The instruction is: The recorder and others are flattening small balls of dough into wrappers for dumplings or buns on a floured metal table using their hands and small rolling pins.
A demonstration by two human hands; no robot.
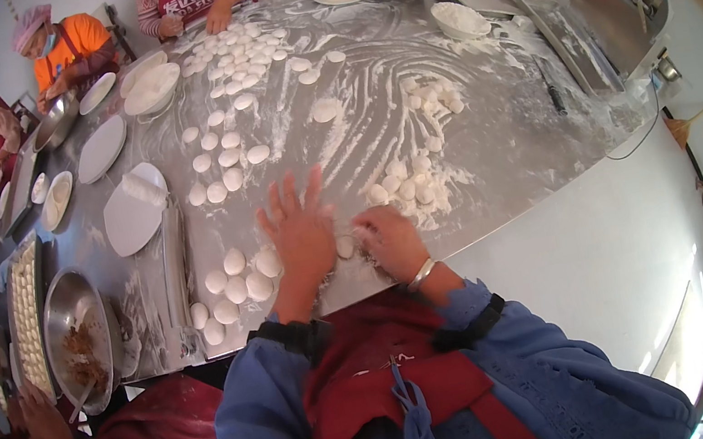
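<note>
On the floured steel table (502,209), my left hand (301,231) lies palm down with its fingers spread, somewhat blurred; anything under its palm is hidden. My right hand (394,240), a silver bangle at its wrist, has curled fingers close to a small dough piece (345,246) that sits between my two hands. Whether the right fingers hold anything is unclear. Left of my left hand lies a group of flattened dough rounds (236,289). Beyond my right hand, small dough lumps (411,182) rest in loose flour, with another pile of dough lumps (435,96) farther back.
A steel bowl of filling (74,298) and a tray of shaped dough (29,319) stand at left, near a co-worker's hand. White plates (134,216), more dough rounds (225,139) and a bowl of flour (461,19) are farther off. Several co-workers stand around the table. A dark-handled tool (554,94) lies right.
</note>
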